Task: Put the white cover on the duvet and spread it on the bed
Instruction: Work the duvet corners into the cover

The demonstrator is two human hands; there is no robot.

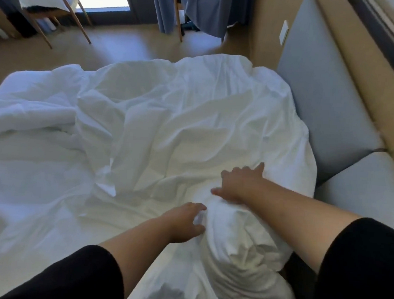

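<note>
The white cover [169, 124] is heaped across the bed [25, 184], against the grey headboard [323, 99]. A bunched fold is pinched in the left hand's [186, 221] grip; the right hand [240, 182] is pressed flat nearer the headboard.

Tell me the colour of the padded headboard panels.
Pale grey-blue padded headboard panels, clearest in the head view.
</note>
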